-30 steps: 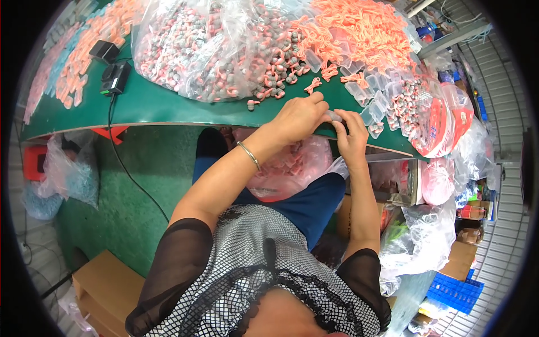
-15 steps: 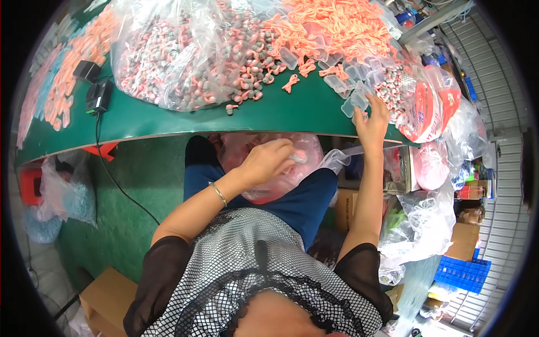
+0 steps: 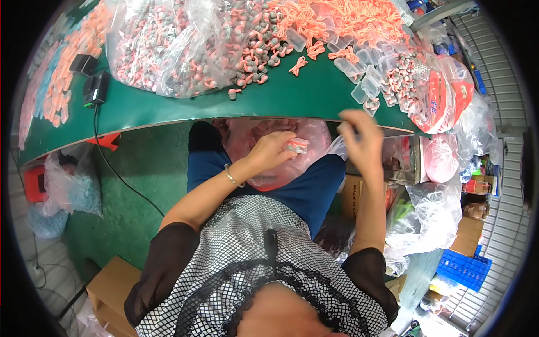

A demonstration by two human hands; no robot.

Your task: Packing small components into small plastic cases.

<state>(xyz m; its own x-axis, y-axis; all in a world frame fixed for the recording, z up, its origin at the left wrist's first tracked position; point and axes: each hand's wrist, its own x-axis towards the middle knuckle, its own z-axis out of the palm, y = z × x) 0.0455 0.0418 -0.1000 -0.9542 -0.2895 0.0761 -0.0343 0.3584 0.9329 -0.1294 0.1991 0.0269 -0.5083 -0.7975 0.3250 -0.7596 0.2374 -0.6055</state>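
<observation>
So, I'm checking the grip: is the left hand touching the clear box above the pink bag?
Touching: the head view shows the left hand gripping the box at one end.

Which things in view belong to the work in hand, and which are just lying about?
Likely in use:
- small clear case in the left hand
- plastic bag below it
- loose clear cases beyond the right hand
- orange cords
- grey-and-pink pieces

Probably just lying about:
- cardboard box, lower left
- blue plastic basket, right

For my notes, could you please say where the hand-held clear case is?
In the head view, the clear case is in the left hand, near the centre, seen over the pink bag below the table.
</observation>
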